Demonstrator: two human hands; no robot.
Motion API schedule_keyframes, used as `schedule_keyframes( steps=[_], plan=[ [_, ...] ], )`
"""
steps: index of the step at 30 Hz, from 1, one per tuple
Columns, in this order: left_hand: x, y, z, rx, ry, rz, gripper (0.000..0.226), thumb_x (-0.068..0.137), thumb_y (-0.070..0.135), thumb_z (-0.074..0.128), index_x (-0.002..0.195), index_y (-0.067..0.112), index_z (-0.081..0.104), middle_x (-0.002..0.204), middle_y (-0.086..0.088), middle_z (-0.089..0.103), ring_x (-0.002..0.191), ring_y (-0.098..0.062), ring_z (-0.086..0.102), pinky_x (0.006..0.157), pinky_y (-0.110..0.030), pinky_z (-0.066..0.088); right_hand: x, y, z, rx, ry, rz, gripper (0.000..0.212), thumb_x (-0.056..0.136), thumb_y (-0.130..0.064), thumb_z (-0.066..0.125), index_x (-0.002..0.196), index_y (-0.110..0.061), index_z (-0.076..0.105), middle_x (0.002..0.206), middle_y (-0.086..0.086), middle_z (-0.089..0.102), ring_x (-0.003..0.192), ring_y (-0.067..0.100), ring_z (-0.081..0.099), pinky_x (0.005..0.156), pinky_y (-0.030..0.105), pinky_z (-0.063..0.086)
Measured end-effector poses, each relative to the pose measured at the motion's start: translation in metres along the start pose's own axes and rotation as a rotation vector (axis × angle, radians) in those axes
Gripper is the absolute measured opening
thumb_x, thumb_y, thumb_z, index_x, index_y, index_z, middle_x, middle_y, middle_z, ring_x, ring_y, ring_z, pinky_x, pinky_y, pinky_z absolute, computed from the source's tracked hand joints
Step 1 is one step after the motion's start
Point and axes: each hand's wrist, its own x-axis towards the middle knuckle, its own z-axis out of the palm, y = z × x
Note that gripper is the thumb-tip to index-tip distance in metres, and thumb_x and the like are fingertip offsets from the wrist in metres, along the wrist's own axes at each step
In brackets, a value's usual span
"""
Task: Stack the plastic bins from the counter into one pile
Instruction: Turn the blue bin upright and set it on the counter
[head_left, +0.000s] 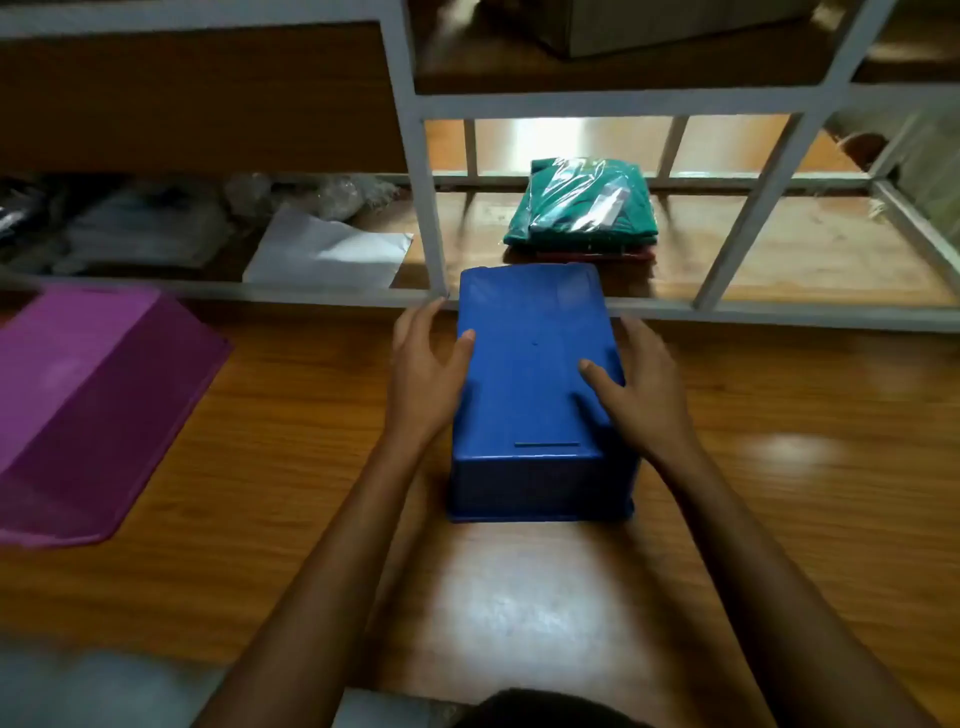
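A blue plastic bin (535, 384) lies upside down on the wooden counter (291, 467), its flat base facing up. My left hand (423, 371) grips its left side with the thumb on the base. My right hand (641, 392) grips its right side, thumb also on top. A purple plastic bin (88, 410) lies upside down at the left edge of the view, apart from the blue one.
A grey metal shelf frame (431, 208) stands right behind the bins. On its lower shelf lie a green garment in clear plastic (582, 208), a white sheet (327, 249) and several bagged items at the left. A box sits on the upper shelf.
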Motion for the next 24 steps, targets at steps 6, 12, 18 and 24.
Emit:
schedule_keyframes(
  steps=[6,12,18,24],
  plan=[
    [0.011,-0.01,0.012,-0.436,-0.198,-0.527,0.026,0.1,0.044,0.049,0.117,0.025,0.053,0.102,0.013,0.061,0.097,-0.009,0.06,0.084,-0.037,0.051,-0.007,0.012,0.001,0.673,-0.185,0.389,0.03,0.098,-0.017,0.054,0.127,-0.012,0.06,0.119,0.014,0.071,0.096,0.023,0.074,0.074,0.033,0.061],
    [0.009,-0.016,0.03,-0.569,-0.313,-0.585,0.043,0.099,0.041,0.054,0.136,0.019,0.05,0.122,-0.011,0.07,0.106,-0.03,0.071,0.086,-0.047,0.059,-0.006,-0.004,-0.004,0.722,-0.234,0.427,0.032,0.098,-0.02,0.053,0.128,-0.013,0.06,0.119,0.013,0.072,0.105,0.032,0.072,0.085,0.044,0.059],
    [0.003,-0.022,0.03,-0.667,-0.292,-0.656,0.034,0.104,0.042,0.042,0.125,0.021,0.059,0.114,-0.013,0.074,0.097,-0.028,0.073,0.068,-0.037,0.06,0.002,-0.054,-0.037,0.58,-0.196,0.308,0.032,0.1,-0.01,0.037,0.123,-0.012,0.059,0.104,0.007,0.067,0.083,0.008,0.067,0.072,0.024,0.055],
    [-0.007,-0.033,0.032,-0.337,-0.136,-0.493,0.037,0.105,0.037,0.04,0.133,0.017,0.052,0.121,-0.007,0.067,0.096,-0.015,0.065,0.074,-0.031,0.051,0.009,-0.08,-0.047,-0.503,-0.261,-0.153,0.055,0.097,-0.044,0.037,0.152,-0.038,0.033,0.161,0.0,0.033,0.146,0.019,0.031,0.117,0.056,0.024]
  ],
)
